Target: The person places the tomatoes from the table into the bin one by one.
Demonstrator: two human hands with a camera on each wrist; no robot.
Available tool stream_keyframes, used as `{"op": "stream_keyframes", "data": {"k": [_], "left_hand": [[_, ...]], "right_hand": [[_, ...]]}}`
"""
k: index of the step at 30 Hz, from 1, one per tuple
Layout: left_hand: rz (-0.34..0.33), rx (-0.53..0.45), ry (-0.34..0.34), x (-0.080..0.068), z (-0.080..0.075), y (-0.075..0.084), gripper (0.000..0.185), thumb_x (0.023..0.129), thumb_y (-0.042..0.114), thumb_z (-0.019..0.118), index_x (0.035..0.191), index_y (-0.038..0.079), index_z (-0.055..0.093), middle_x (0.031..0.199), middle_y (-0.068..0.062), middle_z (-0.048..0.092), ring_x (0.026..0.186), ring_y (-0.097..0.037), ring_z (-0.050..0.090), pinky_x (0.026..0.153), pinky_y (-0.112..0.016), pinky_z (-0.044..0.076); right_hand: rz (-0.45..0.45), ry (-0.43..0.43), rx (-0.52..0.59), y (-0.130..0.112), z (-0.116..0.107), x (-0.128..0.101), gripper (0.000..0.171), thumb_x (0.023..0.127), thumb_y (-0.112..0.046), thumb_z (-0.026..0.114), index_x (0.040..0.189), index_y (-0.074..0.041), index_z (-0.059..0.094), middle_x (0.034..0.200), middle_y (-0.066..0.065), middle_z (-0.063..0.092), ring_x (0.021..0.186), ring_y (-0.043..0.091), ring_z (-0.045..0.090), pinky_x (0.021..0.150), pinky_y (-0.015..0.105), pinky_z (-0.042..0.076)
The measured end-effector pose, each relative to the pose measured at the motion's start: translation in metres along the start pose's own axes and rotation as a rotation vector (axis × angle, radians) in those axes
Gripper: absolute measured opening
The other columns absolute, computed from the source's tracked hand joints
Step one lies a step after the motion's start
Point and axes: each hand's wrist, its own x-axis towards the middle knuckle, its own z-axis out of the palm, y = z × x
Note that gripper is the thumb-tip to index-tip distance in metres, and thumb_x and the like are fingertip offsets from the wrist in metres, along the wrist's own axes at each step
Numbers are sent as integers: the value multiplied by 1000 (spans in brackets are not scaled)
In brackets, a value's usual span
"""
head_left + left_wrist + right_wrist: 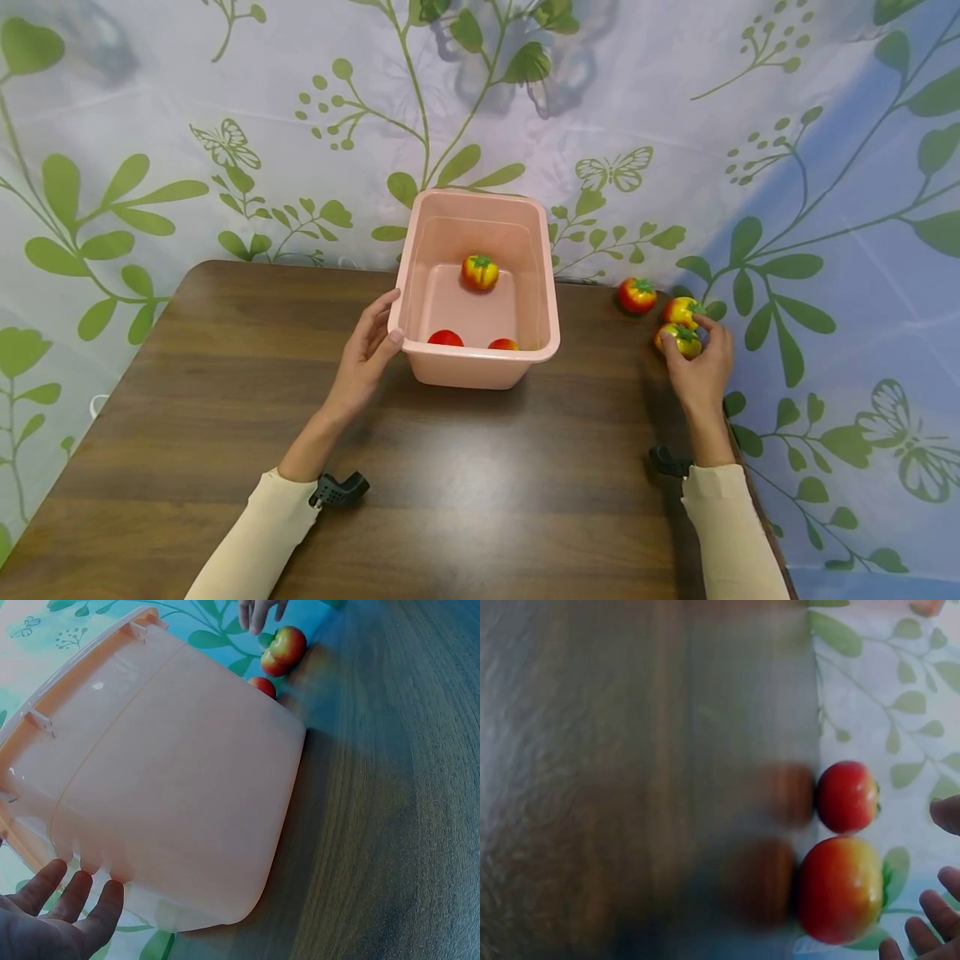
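Tomato (681, 340) at table's (225, 400) right edge, my right hand (701, 367) curled over it | my left hand (367, 350), fingers straight, flat against pink tub (480, 367) near far edge | three tomatoes inside.

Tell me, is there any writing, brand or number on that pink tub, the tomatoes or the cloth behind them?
None can be read.
Tub: plain pink plastic, no label showing in any view.
Tomatoes: no stickers or marks.
Cloth: only printed leaves and butterflies, no words.
Table: bare wood grain.
The right wrist view is blurred, but shows no lettering either.
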Motion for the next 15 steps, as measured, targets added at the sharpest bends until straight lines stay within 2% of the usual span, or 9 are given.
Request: {"op": "stream_keyframes", "data": {"k": [4, 8, 15], "left_hand": [[-1, 1, 1, 0, 0, 0, 60, 111, 12, 53, 167, 27, 38, 169, -9, 44, 153, -42, 47, 113, -19, 50], [-4, -3, 3, 0, 0, 0, 60, 111, 12, 53, 167, 26, 38, 169, -12, 43, 154, -43, 46, 113, -19, 50], [-7, -4, 5, -1, 0, 1, 60, 111, 12, 54, 167, 26, 38, 168, -13, 45, 153, -43, 47, 112, -19, 50]], "right_hand": [[30, -21, -24, 10, 0, -1, 60, 88, -18, 85, 136, 7, 60, 137, 35, 55, 136, 50, 48, 117, 62, 34], [53, -54, -40, 18, 1, -1, 65, 86, -19, 87, 137, 8, 58, 140, 37, 52, 135, 52, 45, 117, 63, 32], [104, -105, -59, 25, 6, -3, 68, 88, -19, 84, 142, 7, 54, 142, 37, 49, 136, 51, 43, 117, 62, 31]]}}
